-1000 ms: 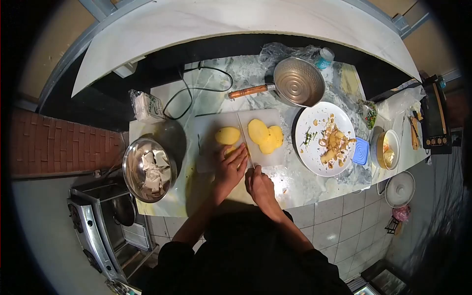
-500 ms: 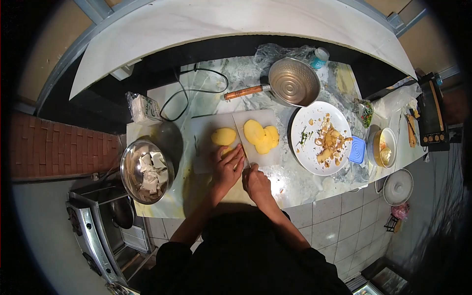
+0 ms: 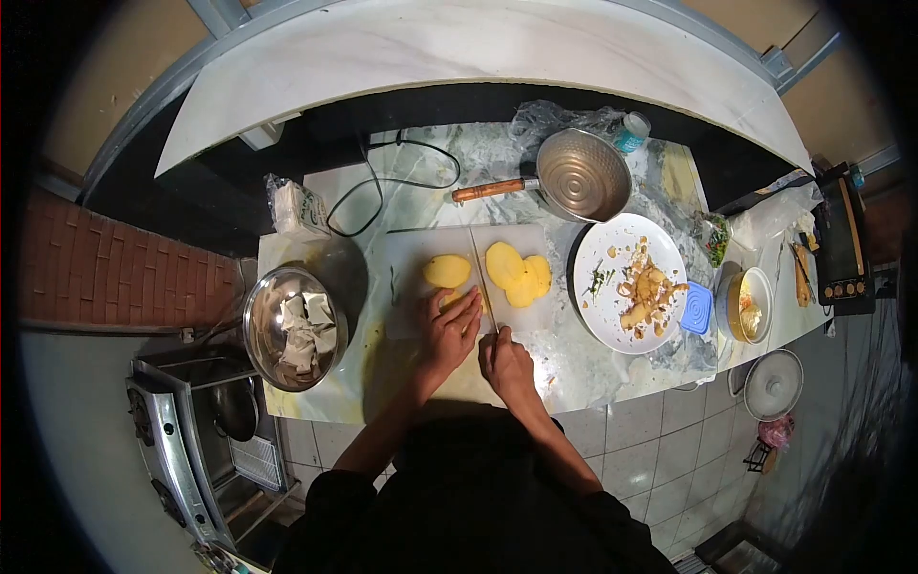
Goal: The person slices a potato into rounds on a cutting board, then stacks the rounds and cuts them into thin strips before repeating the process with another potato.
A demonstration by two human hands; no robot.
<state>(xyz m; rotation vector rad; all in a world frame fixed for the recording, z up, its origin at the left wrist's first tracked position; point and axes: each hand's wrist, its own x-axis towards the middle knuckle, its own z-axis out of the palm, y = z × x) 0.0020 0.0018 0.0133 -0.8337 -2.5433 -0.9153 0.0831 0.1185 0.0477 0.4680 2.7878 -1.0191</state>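
On a white cutting board (image 3: 406, 258) my left hand (image 3: 453, 330) presses down a piece of peeled potato (image 3: 449, 298), its fingers bent over it and mostly covering it. My right hand (image 3: 508, 365) is closed round the handle of a knife (image 3: 481, 263), whose thin blade points away from me along the right side of that piece. A rounded potato half (image 3: 447, 271) lies just beyond my left fingers. To the right of the blade, several flat potato slices (image 3: 517, 275) overlap on the board.
Right of the board stands a white plate (image 3: 598, 322) of peelings; behind it is a hammered saucepan (image 3: 584, 175) with a wooden handle. A steel bowl (image 3: 256, 330) with white pieces sits left, near the counter's edge. A black cable (image 3: 381, 196) loops at the back.
The whole view has shifted slightly, so the counter's things sit a little lower and to the right. Both hands keep their hold on the potato piece and the knife.
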